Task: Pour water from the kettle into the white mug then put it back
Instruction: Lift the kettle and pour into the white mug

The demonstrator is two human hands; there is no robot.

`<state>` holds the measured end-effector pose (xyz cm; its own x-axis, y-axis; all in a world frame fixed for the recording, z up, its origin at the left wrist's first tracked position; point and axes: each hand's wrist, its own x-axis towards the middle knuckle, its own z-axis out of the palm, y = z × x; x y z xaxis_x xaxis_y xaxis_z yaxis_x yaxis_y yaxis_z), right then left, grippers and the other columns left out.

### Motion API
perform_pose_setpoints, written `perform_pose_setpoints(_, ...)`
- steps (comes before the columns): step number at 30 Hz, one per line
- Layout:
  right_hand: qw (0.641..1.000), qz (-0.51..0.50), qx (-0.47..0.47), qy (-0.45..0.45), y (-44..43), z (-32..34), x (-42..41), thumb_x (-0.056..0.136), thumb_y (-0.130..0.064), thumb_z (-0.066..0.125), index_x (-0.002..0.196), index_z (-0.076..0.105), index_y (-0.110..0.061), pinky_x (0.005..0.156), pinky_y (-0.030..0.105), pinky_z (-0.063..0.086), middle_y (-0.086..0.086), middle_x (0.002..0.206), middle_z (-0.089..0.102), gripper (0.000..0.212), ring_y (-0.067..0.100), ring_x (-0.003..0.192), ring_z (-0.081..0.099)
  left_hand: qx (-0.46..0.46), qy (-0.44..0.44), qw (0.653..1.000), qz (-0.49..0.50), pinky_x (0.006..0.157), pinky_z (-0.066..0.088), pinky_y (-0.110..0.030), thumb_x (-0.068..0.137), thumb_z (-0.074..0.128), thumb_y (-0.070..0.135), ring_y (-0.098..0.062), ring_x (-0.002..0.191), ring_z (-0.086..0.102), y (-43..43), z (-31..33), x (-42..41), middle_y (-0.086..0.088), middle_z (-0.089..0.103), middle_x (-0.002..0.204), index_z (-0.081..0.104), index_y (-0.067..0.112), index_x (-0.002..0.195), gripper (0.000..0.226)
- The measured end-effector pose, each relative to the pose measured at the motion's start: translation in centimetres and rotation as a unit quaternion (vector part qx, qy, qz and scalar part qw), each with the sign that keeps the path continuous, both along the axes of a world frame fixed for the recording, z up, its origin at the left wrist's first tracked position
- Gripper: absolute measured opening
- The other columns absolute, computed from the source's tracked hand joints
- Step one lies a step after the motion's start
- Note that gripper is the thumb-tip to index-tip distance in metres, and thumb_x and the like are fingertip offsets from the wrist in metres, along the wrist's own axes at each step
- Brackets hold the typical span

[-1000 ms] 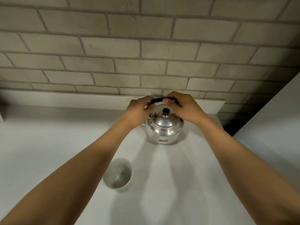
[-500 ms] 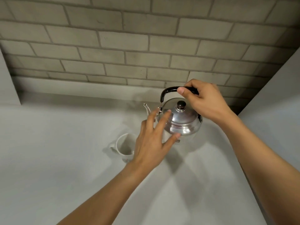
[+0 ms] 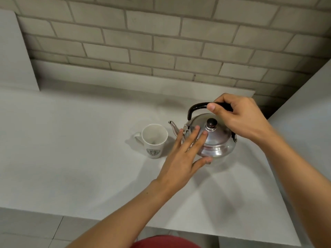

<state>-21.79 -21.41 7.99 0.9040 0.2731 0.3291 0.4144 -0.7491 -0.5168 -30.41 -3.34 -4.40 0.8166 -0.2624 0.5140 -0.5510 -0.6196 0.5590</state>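
- As the right hand [image 3: 245, 119] closes round the black handle [image 3: 197, 106], the kettle [image 3: 215, 140] sits on the white counter [image 3: 71, 140], spout [image 3: 172, 127] aimed left at the white mug [image 3: 154, 140] just beside it.
- Left hand [image 3: 180, 161], fingers spread, rests by the lid [image 3: 213, 129].
- A green round logo marks the mug; its lettering is unreadable.

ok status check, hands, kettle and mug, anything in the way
Right hand shut on kettle handle. Left hand open, fingers on the lid. White mug upright left of the spout, nothing between.
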Motion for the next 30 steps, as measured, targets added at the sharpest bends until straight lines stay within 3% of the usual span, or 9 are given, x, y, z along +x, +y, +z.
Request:
perform_pose_setpoints(6, 0.997, 0.029, -0.069, 0.009, 1.8, 1.4, 0.1, 0.099, -0.054, 0.063, 0.095, 0.072, -0.03, 0.057, 0.02, 0.037, -0.015, 0.068, 0.065, 0.026, -0.005, 0.067, 0.06, -0.042, 0.022, 0.999, 0.018, 0.125, -0.005, -0.014, 0.1, 0.061, 0.043, 0.016, 0.15, -0.014, 0.2, 0.1, -0.7, -0.005, 0.028, 0.168, 0.038, 0.015, 0.16, 0.07)
perform_pose_setpoints(10, 0.992, 0.05, -0.119, 0.006, 3.4, 2.7, 0.4, 0.099, -0.055, 0.062, 0.098, 0.076, -0.024, 0.06, 0.029, 0.042, -0.007, 0.071, 0.069, 0.034, 0.005, 0.07, 0.06, -0.072, 0.08, 0.993, 0.037, 0.129, 0.01, -0.025, 0.104, 0.057, 0.045, -0.016, 0.158, 0.019, -0.1, 0.2, -1.2, 0.001, 0.023, 0.173, 0.033, 0.026, 0.162, 0.065)
perform_pose_setpoints(12, 0.988, 0.06, -0.142, 0.005, 4.2, 3.1, 0.5, 0.099, -0.054, 0.062, 0.101, 0.077, -0.022, 0.06, 0.029, 0.041, -0.011, 0.07, 0.066, 0.035, 0.005, 0.07, 0.059, -0.089, 0.092, 0.991, 0.038, 0.129, 0.021, -0.033, 0.106, 0.056, 0.041, -0.023, 0.157, 0.027, 0.0, 0.2, -1.3, 0.002, 0.024, 0.173, 0.034, 0.027, 0.162, 0.061)
perform_pose_setpoints(16, 0.982, 0.077, -0.173, 0.001, 5.7, 3.7, 0.7, 0.098, -0.053, 0.063, 0.101, 0.078, -0.023, 0.059, 0.029, 0.043, -0.014, 0.062, 0.061, 0.034, 0.004, 0.067, 0.06, -0.136, 0.115, 0.984, 0.031, 0.126, 0.029, -0.04, 0.109, 0.053, 0.033, -0.019, 0.156, 0.032, 0.6, 0.2, -1.1, 0.004, 0.028, 0.171, 0.039, 0.028, 0.16, 0.054)
perform_pose_setpoints(20, 0.975, 0.096, -0.198, -0.006, 6.7, 4.5, 0.8, 0.098, -0.054, 0.061, 0.102, 0.079, -0.023, 0.066, 0.04, 0.054, -0.006, 0.067, 0.069, 0.036, 0.015, 0.067, 0.064, -0.171, 0.109, 0.979, 0.028, 0.124, 0.028, -0.021, 0.11, 0.051, 0.028, -0.011, 0.154, 0.036, 1.0, 0.7, -0.8, 0.002, 0.036, 0.168, 0.045, 0.026, 0.157, 0.048)
perform_pose_setpoints(24, 0.97, 0.107, -0.217, -0.014, 7.2, 5.1, 1.0, 0.099, -0.052, 0.062, 0.102, 0.081, -0.023, 0.056, 0.029, 0.044, -0.008, 0.066, 0.066, 0.035, 0.007, 0.064, 0.059, -0.181, 0.092, 0.979, 0.024, 0.119, 0.026, -0.011, 0.11, 0.053, 0.023, -0.01, 0.152, 0.04, 1.0, 1.0, -0.5, -0.002, 0.041, 0.166, 0.049, 0.022, 0.155, 0.045)
perform_pose_setpoints(28, 0.966, 0.119, -0.231, -0.013, 7.7, 5.7, 0.9, 0.099, -0.052, 0.062, 0.104, 0.082, -0.022, 0.056, 0.027, 0.042, -0.004, 0.071, 0.072, 0.037, 0.016, 0.066, 0.06, -0.205, 0.085, 0.975, 0.022, 0.117, 0.031, -0.011, 0.108, 0.057, 0.016, -0.008, 0.149, 0.044, 0.8, 1.0, -0.3, -0.004, 0.044, 0.164, 0.053, 0.02, 0.152, 0.045)
perform_pose_setpoints(30, 0.962, 0.125, -0.242, -0.011, 8.0, 6.0, 0.9, 0.098, -0.052, 0.062, 0.104, 0.082, -0.022, 0.055, 0.022, 0.036, -0.008, 0.07, 0.069, 0.037, 0.01, 0.065, 0.055, -0.216, 0.079, 0.973, 0.023, 0.117, 0.036, -0.014, 0.107, 0.059, 0.014, -0.004, 0.148, 0.044, 0.7, 0.9, -0.2, -0.004, 0.046, 0.163, 0.054, 0.02, 0.152, 0.045)
